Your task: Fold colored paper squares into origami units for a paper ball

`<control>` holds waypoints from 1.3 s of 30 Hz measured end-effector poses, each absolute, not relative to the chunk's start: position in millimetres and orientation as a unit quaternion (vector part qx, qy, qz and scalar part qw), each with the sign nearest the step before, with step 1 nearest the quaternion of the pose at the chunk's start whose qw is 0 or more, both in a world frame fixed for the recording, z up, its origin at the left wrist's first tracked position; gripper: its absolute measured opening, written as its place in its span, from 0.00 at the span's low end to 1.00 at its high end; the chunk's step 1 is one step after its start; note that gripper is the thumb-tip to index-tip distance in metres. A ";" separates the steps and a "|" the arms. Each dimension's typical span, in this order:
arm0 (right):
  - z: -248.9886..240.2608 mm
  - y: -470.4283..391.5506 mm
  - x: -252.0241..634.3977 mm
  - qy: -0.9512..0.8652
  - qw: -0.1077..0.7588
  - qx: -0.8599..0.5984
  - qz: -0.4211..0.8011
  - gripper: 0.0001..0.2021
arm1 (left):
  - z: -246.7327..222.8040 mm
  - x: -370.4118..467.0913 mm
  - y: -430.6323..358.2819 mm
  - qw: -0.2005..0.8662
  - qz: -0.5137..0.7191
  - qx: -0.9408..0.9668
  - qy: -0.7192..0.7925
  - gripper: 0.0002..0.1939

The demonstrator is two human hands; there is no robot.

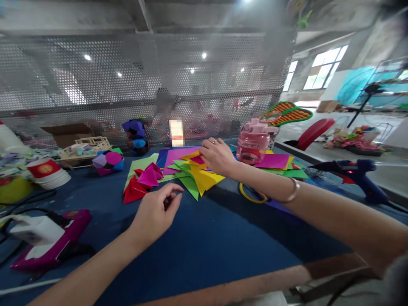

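Note:
My right hand [217,156] reaches onto a pile of folded yellow and green paper pieces [202,178], its fingertips down on the pieces at the top; whether it grips one is hidden. My left hand [157,209] hovers over the blue table in front of the pile, fingers curled with thumb and forefinger close together, and anything between them is too small to make out. Just beyond it sit folded red pieces [134,190] and a folded pink piece [151,174]. Flat purple and light green sheets [140,165] lie beneath and behind the folded pieces.
Beyond my right forearm are a pink bottle [253,142] and stacked coloured paper [274,161]; yellow-handled scissors [251,196] lie nearer. A blue glue gun [363,174] rests at right. At left are paper cups [49,173], a paper ball [108,161] and a purple power strip [75,227].

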State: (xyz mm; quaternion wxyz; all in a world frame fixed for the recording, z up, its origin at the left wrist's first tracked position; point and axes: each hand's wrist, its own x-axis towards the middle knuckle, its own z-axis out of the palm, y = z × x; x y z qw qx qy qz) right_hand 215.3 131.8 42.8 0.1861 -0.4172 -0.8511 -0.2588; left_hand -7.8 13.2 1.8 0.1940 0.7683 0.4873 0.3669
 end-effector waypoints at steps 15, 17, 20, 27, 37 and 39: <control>12.7 18.8 210.5 -0.854 0.399 -0.331 0.030 0.01 | 10.0 3.9 8.5 0.612 0.396 0.548 0.410 0.31; 11.1 22.7 213.6 -0.832 0.407 -0.364 0.099 0.05 | 8.6 3.1 8.7 0.626 0.395 0.538 0.403 0.30; 8.7 30.5 219.1 -0.818 0.422 -0.368 0.130 0.14 | 9.0 1.9 7.6 0.641 0.398 0.524 0.396 0.30; 5.6 30.8 233.1 -0.933 0.264 -0.206 -0.129 0.24 | 10.6 -1.7 7.4 0.676 0.389 0.500 0.377 0.25; 0.3 26.9 237.5 -0.945 0.245 -0.115 -0.183 0.17 | 6.9 0.9 7.5 0.600 0.351 0.579 0.425 0.29; -1.4 28.7 238.4 -0.953 0.229 -0.101 -0.171 0.18 | 4.9 -0.5 7.7 0.547 0.382 0.599 0.443 0.33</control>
